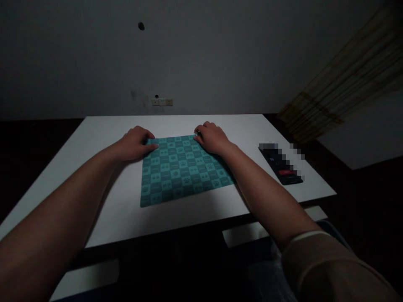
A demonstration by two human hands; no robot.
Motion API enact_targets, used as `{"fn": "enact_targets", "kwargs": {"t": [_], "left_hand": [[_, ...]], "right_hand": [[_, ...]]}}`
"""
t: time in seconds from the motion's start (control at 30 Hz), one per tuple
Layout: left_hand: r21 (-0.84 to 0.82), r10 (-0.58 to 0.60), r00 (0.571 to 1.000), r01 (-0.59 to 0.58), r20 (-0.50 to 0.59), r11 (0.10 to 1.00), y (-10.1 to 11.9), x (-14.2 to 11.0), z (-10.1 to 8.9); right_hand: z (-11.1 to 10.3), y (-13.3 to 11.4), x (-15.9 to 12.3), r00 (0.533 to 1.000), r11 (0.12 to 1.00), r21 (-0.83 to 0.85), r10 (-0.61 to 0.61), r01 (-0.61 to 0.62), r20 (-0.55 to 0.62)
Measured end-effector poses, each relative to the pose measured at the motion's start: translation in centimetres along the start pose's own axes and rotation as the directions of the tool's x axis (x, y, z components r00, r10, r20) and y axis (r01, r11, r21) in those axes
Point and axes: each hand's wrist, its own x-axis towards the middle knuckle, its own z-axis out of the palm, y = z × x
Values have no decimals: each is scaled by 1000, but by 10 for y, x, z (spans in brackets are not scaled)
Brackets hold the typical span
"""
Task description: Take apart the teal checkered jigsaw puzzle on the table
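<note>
L-hand, R-hand on teal mat (far cnrs).

Cloth: teal, checkered, with paw prints
Pose: lying flat, slightly skewed
Place: on the white table, just toward 12 o'clock from its middle

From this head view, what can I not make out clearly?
Head view:
- Far corners of the teal patterned mat: hidden under the left hand and right hand.
- Black flat object at right: blurred by pixelation.
- Small dark thing at the right fingers: too small to identify.
- Below the white table: too dark.
</note>
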Motion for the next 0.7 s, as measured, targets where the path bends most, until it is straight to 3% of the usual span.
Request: {"fn": "enact_targets", "kwargs": {"t": [0.2,0.47,0.7], "left_hand": [[-149,-68,997,72,32,986,6,-6,3],[-46,-7,1000,6,-6,999,19,-10,1],[-100,-11,998,5,-65,995,18,-9,5]], "right_hand": [[-2,-3,-1,1000,1000,-1,-3,3,-4],[-3,-4,-2,1000,1000,-10,-9,8,-15],[-4,-5,-2,1000,1000,-4,-13,13,-19]]}}
